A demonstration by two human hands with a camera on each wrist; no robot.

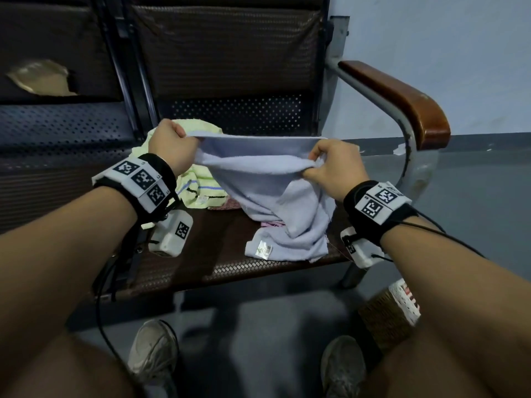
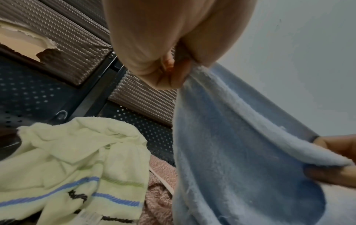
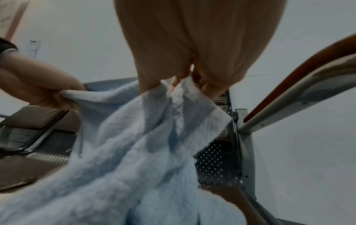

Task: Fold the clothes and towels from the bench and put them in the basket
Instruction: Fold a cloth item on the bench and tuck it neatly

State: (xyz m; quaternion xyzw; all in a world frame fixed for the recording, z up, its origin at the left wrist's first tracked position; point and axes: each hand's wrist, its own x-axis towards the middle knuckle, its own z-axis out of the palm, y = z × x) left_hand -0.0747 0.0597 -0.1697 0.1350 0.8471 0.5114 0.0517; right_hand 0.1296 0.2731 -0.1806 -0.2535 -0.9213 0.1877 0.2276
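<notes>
Blue towel (image 1: 270,179) hangs stretched between my hands above the bench (image 1: 253,271) — my left hand (image 1: 172,145) pinches one top corner, my right hand (image 1: 333,165) grips the other — its lower end rests on the seat.

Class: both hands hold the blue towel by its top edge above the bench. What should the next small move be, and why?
Probably lift and spread the hands to pull the blue towel flat. The left hand and right hand pinch its top edge, but its lower part lies bunched on the bench, so it cannot yet fold evenly.
</notes>
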